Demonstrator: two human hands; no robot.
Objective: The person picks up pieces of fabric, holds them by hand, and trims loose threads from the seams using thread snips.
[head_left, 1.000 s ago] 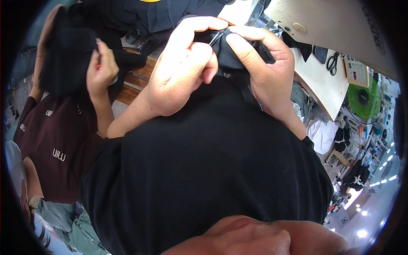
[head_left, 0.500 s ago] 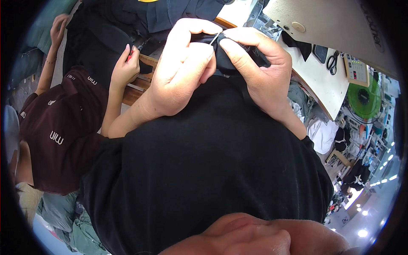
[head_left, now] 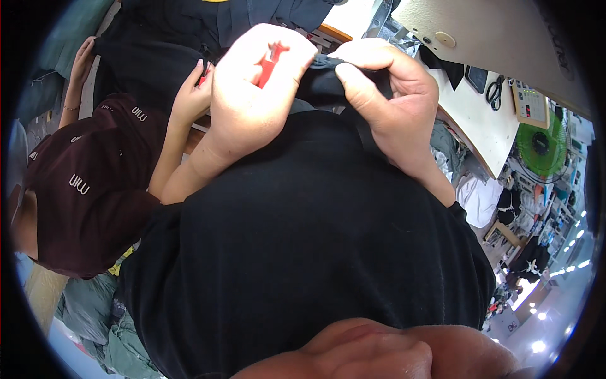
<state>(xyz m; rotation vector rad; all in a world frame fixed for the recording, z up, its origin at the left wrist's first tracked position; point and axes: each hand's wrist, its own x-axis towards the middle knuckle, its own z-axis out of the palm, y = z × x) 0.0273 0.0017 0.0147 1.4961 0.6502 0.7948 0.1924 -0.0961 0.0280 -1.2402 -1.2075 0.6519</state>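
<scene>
My left hand (head_left: 249, 101) is closed, its fingers bunched at the edge of a black cloth (head_left: 325, 82) in front of my chest. Tucked in its palm is a small red-handled tool (head_left: 268, 72) with a bit of bare metal at the top; its exact kind is unclear. My right hand (head_left: 401, 104) pinches the same cloth edge between thumb and forefinger, a short way from the left fingertips. The left fingertips are turned away and partly hidden.
At my left a person in a dark brown patterned top (head_left: 95, 183) handles black fabric (head_left: 142, 66) and holds something red. To the right stand a sewing machine (head_left: 486, 31), black scissors (head_left: 495, 93) on the white table (head_left: 470, 117), a control panel (head_left: 529, 104) and a green fan (head_left: 540, 145).
My left hand has rolled over, showing the red tool in its palm; the thin metal piece between its fingers is no longer visible. The neighbour's far hand has moved lower, onto black fabric.
</scene>
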